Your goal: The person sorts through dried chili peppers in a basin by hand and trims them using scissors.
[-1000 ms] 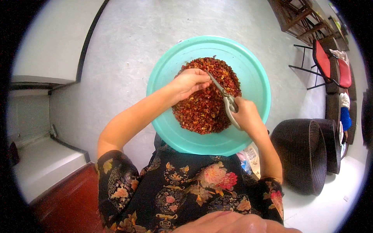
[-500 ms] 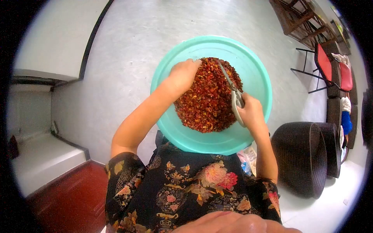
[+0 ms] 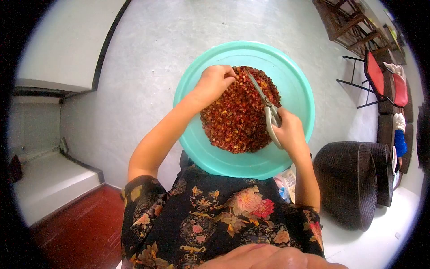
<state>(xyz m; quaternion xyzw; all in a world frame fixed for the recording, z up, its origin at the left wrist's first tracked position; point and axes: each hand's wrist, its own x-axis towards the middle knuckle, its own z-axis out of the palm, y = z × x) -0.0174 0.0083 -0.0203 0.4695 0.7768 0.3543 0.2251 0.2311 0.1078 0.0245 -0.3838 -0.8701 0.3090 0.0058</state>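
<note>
— Step?
— Apparently between snips. Gripping scissors [image 3: 269,122] in right hand [image 3: 291,130], 4 o'clock in basin [image 3: 246,168], over red bits [image 3: 237,121]; with left hand [image 3: 214,84] at 11 o'clock, grip indeterminable.
— Next move?
— Likely calls for keeping fingertips [image 3: 230,80] off blades [image 3: 258,87].

The single head-worn camera looks forward and steeply down over the basin [image 3: 286,152].

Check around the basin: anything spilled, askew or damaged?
Nothing stands out. Small red pieces lie in one heap inside the basin, no obvious spill beyond its rim; right hand holds the scissors.
</note>
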